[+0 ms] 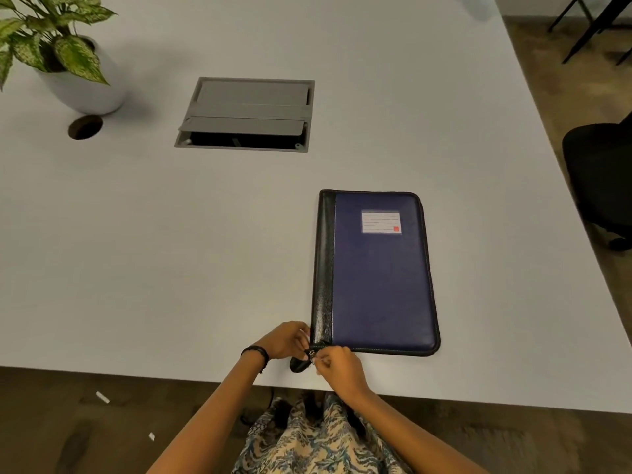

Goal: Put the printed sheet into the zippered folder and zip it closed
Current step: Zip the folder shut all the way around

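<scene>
Folder point(379, 275) lies flat, closed, near the right near edge of the worktop point(171, 234). Right hand point(337, 366) pinches the zip pull at its near left corner; left hand point(285, 340) grips that corner. Potted plant point(58, 53) far left.

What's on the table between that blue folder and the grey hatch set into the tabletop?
Nothing: in the head view, the stretch of white table between the zippered folder and the grey hatch is bare.

Office; table cable hatch point(244, 114)
</scene>
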Action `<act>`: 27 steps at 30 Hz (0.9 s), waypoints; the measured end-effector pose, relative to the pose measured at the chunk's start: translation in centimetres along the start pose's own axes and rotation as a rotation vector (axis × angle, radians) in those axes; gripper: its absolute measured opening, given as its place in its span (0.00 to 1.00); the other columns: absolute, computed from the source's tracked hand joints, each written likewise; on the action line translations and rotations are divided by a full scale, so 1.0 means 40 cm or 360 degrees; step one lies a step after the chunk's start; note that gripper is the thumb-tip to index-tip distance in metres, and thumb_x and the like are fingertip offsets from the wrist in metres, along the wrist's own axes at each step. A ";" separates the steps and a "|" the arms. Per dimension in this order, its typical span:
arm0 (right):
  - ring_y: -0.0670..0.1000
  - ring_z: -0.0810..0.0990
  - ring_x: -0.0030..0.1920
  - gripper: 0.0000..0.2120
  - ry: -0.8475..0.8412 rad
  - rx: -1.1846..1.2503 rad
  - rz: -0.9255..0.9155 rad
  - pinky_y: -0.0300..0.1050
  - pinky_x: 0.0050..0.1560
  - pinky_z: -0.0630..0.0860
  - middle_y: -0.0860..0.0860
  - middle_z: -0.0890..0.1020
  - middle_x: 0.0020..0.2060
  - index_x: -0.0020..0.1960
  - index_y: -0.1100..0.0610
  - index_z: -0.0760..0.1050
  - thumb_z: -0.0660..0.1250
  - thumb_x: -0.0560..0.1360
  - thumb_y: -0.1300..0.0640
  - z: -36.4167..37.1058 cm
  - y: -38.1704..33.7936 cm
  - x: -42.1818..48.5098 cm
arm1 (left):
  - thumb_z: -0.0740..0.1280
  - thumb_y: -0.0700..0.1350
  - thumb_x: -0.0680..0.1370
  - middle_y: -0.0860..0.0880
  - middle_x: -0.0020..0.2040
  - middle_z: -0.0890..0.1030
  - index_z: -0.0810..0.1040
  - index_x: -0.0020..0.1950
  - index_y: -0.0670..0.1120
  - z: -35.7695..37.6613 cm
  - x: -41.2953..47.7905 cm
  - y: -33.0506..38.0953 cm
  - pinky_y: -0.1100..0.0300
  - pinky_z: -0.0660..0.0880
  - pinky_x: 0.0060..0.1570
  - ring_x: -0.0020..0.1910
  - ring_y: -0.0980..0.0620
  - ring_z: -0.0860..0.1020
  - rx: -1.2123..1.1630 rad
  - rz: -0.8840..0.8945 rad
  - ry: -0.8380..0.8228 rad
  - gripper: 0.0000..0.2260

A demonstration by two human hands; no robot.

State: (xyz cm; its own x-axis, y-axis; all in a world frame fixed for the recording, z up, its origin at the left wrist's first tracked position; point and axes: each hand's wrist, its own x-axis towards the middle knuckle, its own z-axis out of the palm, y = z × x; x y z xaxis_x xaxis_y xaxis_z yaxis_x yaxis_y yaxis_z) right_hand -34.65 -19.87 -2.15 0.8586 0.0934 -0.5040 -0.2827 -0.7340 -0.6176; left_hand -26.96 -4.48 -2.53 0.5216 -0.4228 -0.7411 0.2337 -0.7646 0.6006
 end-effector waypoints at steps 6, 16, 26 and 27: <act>0.50 0.82 0.38 0.10 0.0148 0.0120 0.0090 0.44 0.40 0.77 0.53 0.85 0.33 0.42 0.56 0.80 0.68 0.72 0.49 0.027 -0.011 -0.004 | 0.72 0.32 0.71 0.52 0.40 0.77 0.72 0.61 0.36 0.002 0.001 -0.007 0.73 0.75 0.38 0.37 0.61 0.77 -0.0022 0.0004 0.0009 0.20; 0.44 0.73 0.17 0.16 0.0200 -0.0879 -0.0188 0.34 0.20 0.54 0.48 0.76 0.16 0.21 0.54 0.73 0.79 0.53 0.49 0.012 -0.031 -0.007 | 0.74 0.36 0.70 0.54 0.36 0.79 0.72 0.54 0.44 0.012 0.004 -0.016 0.66 0.75 0.45 0.36 0.58 0.77 -0.0089 0.0052 0.0043 0.17; 0.43 0.66 0.11 0.22 0.0263 -0.1039 -0.0145 0.33 0.21 0.47 0.48 0.70 0.10 0.14 0.54 0.68 0.81 0.43 0.47 -0.007 -0.055 -0.007 | 0.73 0.41 0.71 0.48 0.42 0.81 0.74 0.59 0.42 0.016 0.010 -0.018 0.71 0.68 0.38 0.41 0.53 0.76 0.0220 0.0115 0.0191 0.18; 0.43 0.66 0.11 0.23 0.0259 -0.1012 -0.0134 0.34 0.21 0.45 0.49 0.69 0.10 0.13 0.54 0.66 0.81 0.42 0.48 -0.012 -0.059 -0.005 | 0.73 0.41 0.72 0.52 0.40 0.80 0.74 0.59 0.42 0.016 0.011 -0.019 0.72 0.68 0.38 0.42 0.53 0.75 0.0234 0.0118 0.0193 0.17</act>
State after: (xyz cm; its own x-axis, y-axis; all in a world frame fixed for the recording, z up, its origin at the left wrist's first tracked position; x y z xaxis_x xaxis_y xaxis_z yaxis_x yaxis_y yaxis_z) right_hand -33.95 -18.48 -0.28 0.9345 0.1015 -0.3412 0.0529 -0.9874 -0.1488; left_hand -27.42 -4.38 -3.51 0.6299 -0.4255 -0.6498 0.0732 -0.8004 0.5950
